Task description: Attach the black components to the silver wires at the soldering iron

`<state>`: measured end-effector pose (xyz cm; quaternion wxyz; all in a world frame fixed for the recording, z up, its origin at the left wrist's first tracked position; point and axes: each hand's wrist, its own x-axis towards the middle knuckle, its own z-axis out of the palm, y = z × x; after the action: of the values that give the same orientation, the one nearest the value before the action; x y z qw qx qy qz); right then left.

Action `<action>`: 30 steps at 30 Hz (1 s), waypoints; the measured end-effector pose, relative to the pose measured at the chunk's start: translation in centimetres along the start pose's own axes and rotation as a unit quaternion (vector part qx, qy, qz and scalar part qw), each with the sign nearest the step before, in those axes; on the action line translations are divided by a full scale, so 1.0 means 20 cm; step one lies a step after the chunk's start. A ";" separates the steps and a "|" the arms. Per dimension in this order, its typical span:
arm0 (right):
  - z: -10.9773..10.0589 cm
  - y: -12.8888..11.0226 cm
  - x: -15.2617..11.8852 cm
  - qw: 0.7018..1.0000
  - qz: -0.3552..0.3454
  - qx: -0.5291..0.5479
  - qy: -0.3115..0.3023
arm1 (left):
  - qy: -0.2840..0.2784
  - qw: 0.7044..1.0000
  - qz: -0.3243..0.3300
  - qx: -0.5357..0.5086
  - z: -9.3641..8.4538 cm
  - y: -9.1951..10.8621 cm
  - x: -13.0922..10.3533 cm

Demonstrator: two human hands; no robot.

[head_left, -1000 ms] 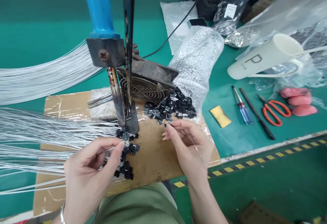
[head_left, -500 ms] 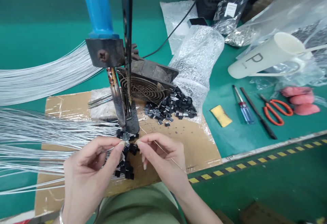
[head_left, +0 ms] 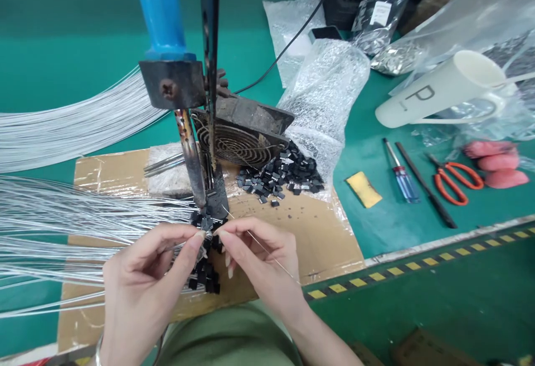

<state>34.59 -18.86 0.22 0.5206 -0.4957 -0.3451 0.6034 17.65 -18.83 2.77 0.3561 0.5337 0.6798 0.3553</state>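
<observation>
Facing each other, your left hand [head_left: 142, 277] and right hand [head_left: 267, 277] are keeping grips closed: the left is pinching a pale wire end [head_left: 209, 234], its axis running rightward; the right, just beside it, is apparently pinching a black connector [head_left: 216, 233], detail unclear.

white mug [head_left: 443, 90] | large letter "P" | smaller print unreadable

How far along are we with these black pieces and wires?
Apparently done: the cluster of black pieces at the ends of the lower white wires. In hand: the left hand and right hand pinch close together there, details hidden. Probably left: the loose heap by the fan, perhaps the upper wire bundle too.
</observation>
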 end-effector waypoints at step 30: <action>0.01 0.00 -0.01 0.999 -0.031 -0.002 -0.007 | -0.090 0.991 -0.026 -0.097 -0.01 0.10 0.05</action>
<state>34.47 -19.06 0.38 0.5354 -0.4816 -0.3654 0.5899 18.28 -17.55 4.39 0.4747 0.5085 0.6212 0.3607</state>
